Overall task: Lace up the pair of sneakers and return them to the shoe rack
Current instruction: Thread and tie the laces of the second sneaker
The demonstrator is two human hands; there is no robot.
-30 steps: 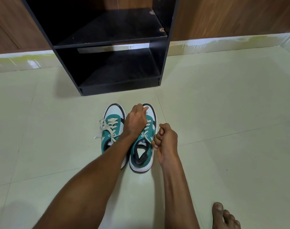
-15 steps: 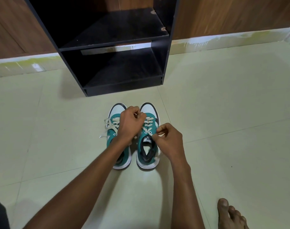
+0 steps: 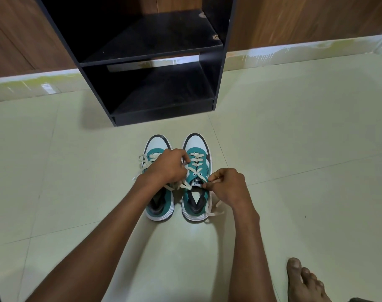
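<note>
Currently: pair of sneakers on floor [image 3: 294,149], toes toward black shoe rack [image 3: 164,110], near it. Left hand [image 3: 166,165] fingers pinching lace [image 3: 191,168] over right sneaker [image 3: 196,192]. Right hand [image 3: 228,185] fingers pinching other lace end at tongue. Left sneaker [image 3: 158,203] just beside.

The only text is a small white label [image 3: 198,182] on the tongue of the right sneaker [image 3: 196,177], which seems to read "PUMA".
</note>
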